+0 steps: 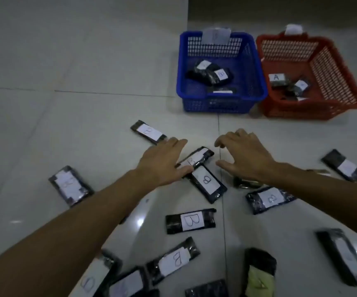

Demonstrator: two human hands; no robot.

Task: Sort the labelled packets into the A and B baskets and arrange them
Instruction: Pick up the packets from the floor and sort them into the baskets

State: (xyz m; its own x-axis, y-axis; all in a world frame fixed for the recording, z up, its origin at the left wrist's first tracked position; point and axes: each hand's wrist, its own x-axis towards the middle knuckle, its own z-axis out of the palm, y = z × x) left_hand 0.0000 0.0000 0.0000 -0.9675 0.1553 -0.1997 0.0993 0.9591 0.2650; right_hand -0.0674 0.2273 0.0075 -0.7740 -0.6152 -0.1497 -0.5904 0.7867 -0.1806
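Observation:
Several black packets with white paper labels lie scattered on the pale tiled floor (87, 61). My left hand (162, 161) hovers flat with straight fingers, its thumb touching a tilted packet (199, 156). Just below that lies a packet marked B (207, 182). My right hand (246, 155) is spread open beside it, fingers loosely bent, holding nothing. The blue basket (257, 67) at the back holds a few packets. To its right, the red basket (332, 69) holds a packet marked A (277, 79) and others.
More B packets lie at the far left (70, 185), ahead of my left hand (148, 131), at the centre (191, 220), at the right (269, 199) and far right (344, 166). Several crowd the bottom edge, one yellowish (258, 279). A paper tag (216, 36) stands on each basket's back rim.

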